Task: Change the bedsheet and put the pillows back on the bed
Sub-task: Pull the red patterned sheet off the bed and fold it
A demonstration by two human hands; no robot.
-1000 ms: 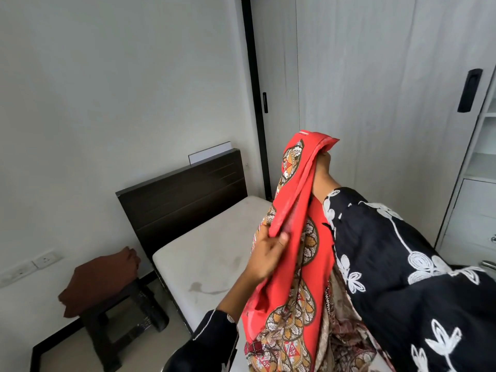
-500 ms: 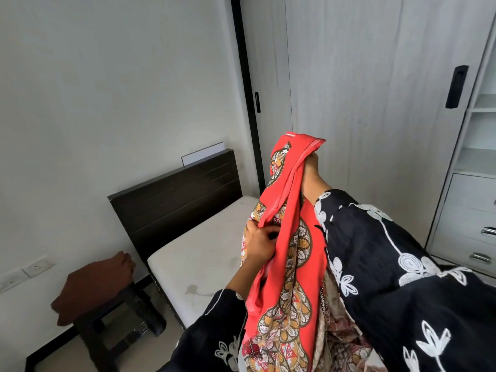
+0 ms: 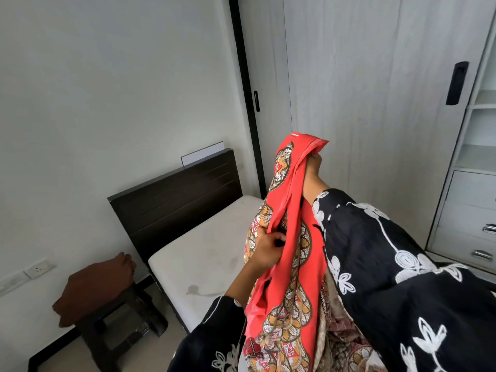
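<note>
- The bedsheet [image 3: 294, 267], a red printed cloth gathered into a long bunch, hung upright in front of the person, above the near end of the mattress [image 3: 204, 251]; its lower part ran out of view at the bottom edge; it was held off the bed, probably so that the layers could drop free.
- The right hand [image 3: 312, 170] was raised highest, fingers curled tight round the top fold of the bedsheet; this grip carried the weight and served as the fixed point.
- The left hand [image 3: 264, 249] sat lower, fingers curled into the folds and gripping 1 red layer; it was judged to be parting the layers to find an edge or corner.
- The mattress was bare and off-white, with a faint stain near its side edge; it lay against the dark headboard [image 3: 177, 200]; no pillow was visible.
- The stool [image 3: 120, 318], dark, stood beside the bed at the wall and bore a folded brown cloth [image 3: 96, 288]; whether this was the removed sheet could not be told.
- The wardrobe [image 3: 362, 103] showed pale doors behind the bedsheet, with drawers [image 3: 469, 210] at the right.
- Stage, as a judgement: stripping done, spreading not yet begun; the next move called for both hands to part along 1 edge and open the cloth over the mattress; a twisted or doubled layer was the risk.
</note>
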